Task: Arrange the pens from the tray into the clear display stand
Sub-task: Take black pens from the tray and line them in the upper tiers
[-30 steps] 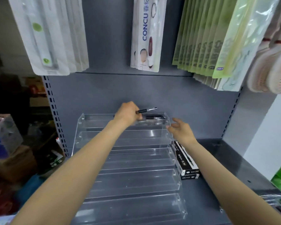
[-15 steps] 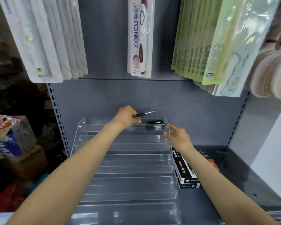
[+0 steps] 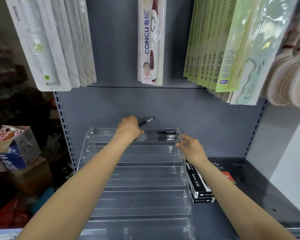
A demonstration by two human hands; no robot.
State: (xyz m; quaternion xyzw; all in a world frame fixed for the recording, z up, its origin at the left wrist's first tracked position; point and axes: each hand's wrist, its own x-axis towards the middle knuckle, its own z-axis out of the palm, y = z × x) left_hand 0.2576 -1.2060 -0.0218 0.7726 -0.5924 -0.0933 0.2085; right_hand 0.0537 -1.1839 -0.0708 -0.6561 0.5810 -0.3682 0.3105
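A clear tiered display stand [image 3: 137, 172] sits on the grey shelf in front of me. Several black pens [image 3: 160, 135] lie in its top tier. My left hand [image 3: 129, 127] grips a black pen [image 3: 146, 121] just above that top tier, the tip pointing right and up. My right hand [image 3: 191, 148] holds the stand's top right corner with its fingers around the acrylic edge. No tray shows in view.
Two black pen boxes [image 3: 200, 184] lie stacked right of the stand. Packaged goods hang overhead: white packs [image 3: 48, 42], a CONCU pack [image 3: 150, 42], green packs [image 3: 223, 44]. Cardboard boxes [image 3: 14, 148] crowd the left. The grey shelf [image 3: 249, 196] extends right.
My right hand has moved onto the stand's top right corner. My left hand stays above the top tier with the pen. The camera has tilted slightly.
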